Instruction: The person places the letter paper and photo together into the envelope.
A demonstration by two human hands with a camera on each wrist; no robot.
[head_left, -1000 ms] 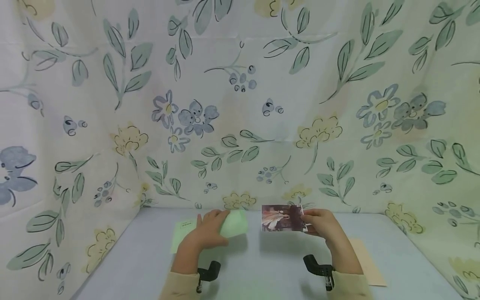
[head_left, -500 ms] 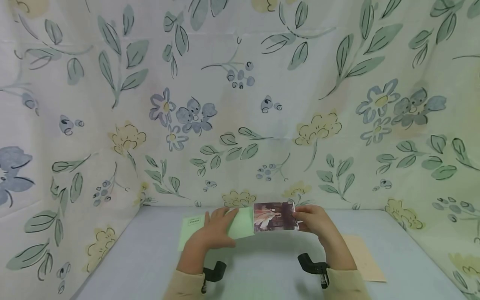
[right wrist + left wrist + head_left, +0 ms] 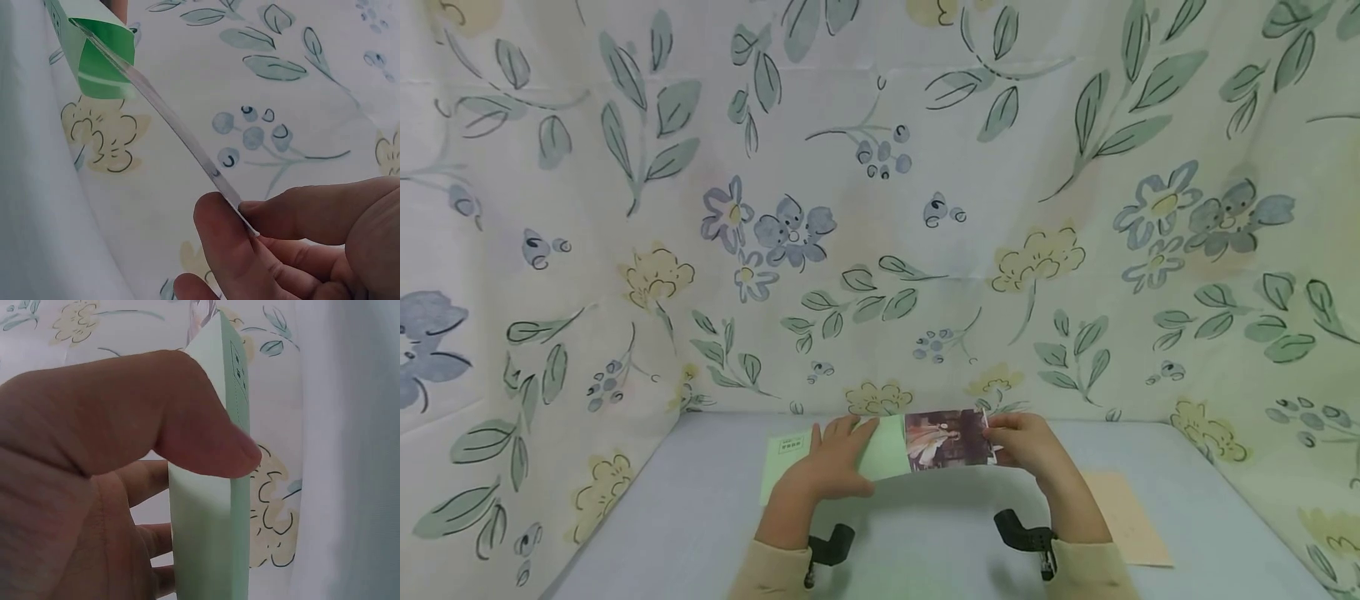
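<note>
My left hand grips a pale green envelope from its near side, thumb across the edge and fingers behind it. Printed marks show on the envelope's left part. In the right wrist view the mouth of the envelope gapes open. A glossy photo print, with a pinkish dress against a dark background, lies in line with that mouth. Its far end reaches the opening. My right hand pinches the print's right edge between thumb and fingers. Seen edge-on in the right wrist view, the print bends slightly.
A flat peach-coloured paper piece lies on the pale table, partly behind the right forearm. Floral cloth hangs behind the table and along both sides. Black wrist camera mounts stick inward from both wrists.
The hands have come together: the envelope moved right and the photo print left, closing the gap between them. In the last half second the print tilted slightly, its left end dropping a little.
</note>
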